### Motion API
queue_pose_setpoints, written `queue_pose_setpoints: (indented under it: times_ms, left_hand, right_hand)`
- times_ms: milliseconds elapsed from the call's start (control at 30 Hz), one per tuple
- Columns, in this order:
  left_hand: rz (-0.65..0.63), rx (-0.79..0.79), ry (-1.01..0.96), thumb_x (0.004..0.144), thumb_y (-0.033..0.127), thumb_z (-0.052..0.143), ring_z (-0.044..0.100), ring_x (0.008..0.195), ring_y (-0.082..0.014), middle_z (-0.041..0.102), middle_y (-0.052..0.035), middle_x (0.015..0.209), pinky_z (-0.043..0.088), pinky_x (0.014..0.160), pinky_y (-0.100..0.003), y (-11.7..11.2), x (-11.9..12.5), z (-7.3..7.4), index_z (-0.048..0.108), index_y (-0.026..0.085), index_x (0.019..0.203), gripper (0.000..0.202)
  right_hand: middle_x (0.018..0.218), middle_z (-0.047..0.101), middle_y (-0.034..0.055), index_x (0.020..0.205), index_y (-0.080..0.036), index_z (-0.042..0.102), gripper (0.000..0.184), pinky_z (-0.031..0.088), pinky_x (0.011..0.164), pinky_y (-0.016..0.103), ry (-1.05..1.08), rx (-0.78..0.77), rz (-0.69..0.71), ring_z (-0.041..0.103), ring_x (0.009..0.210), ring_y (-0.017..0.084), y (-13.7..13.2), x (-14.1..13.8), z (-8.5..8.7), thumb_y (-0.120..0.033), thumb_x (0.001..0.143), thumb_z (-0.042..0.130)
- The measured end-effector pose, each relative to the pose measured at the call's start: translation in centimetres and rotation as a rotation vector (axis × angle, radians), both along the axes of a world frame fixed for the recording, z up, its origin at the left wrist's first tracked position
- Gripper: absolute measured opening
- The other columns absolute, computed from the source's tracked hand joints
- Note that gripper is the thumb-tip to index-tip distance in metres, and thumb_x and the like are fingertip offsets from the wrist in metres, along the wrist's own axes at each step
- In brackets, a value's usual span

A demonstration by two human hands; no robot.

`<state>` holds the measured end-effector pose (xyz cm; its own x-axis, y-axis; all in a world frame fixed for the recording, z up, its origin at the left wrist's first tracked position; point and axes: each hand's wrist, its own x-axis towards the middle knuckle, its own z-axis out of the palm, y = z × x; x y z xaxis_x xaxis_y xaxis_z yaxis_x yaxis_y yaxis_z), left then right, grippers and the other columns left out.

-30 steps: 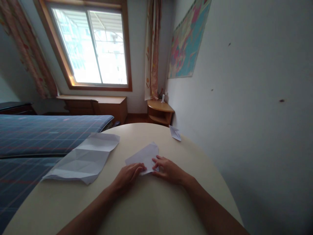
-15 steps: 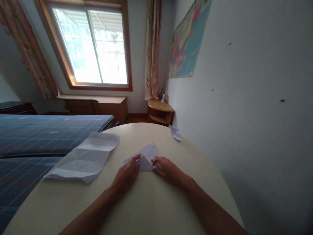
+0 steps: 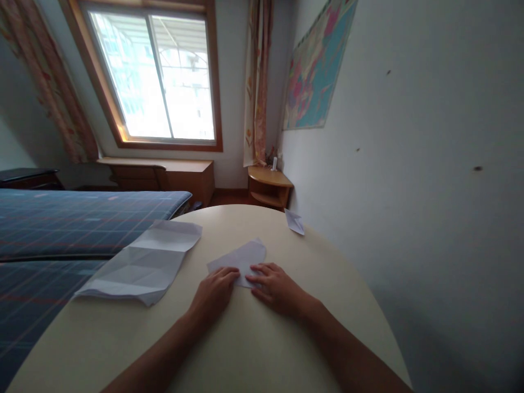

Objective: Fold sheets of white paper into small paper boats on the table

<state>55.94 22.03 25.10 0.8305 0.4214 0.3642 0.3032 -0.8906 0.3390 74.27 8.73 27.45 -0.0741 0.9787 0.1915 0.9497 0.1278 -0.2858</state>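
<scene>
A folded sheet of white paper (image 3: 241, 254) lies on the round cream table (image 3: 254, 349), its near edge partly covered by my hands. My left hand (image 3: 216, 285) is closed at the paper's near left part, fingers together and bent over its edge, with the thumb mostly hidden. On the near right part rests my right hand (image 3: 273, 284), its fingers stretched out and slightly apart, fingertips on the paper. A narrow gap separates the two hands, and white paper shows there.
Larger creased white sheets (image 3: 143, 262) lie at the table's left edge. A small folded paper piece (image 3: 295, 222) sits at the far right edge. Left of the table is a plaid blue mattress (image 3: 82, 224); a corner shelf (image 3: 270, 177) stands beyond. The wall (image 3: 429, 229) rises close on the right.
The raised flap between my hands now lies flat. My left fingers have come down onto the paper, and my right fingers have gone from a pinch to stretched out.
</scene>
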Motion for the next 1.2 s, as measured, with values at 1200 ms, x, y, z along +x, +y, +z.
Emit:
queue_pose_setpoints:
  times_ms: [1200]
  left_hand:
    - [0.356, 0.125, 0.183, 0.092, 0.041, 0.046, 0.04, 0.137, -0.0345, 0.048, -0.0169, 0.146, 0.029, 0.111, -0.056, 0.6, 0.0, -0.5, 0.053, 0.014, 0.133, 0.049]
  right_hand:
    - [0.154, 0.035, 0.0122, 0.149, -0.026, 0.036, 0.067, 0.017, 0.114, 0.059, -0.04, -0.14, -0.128, 0.03, 0.138, 0.041, -0.9, -4.7, 0.1, -0.06, 0.091, 0.044]
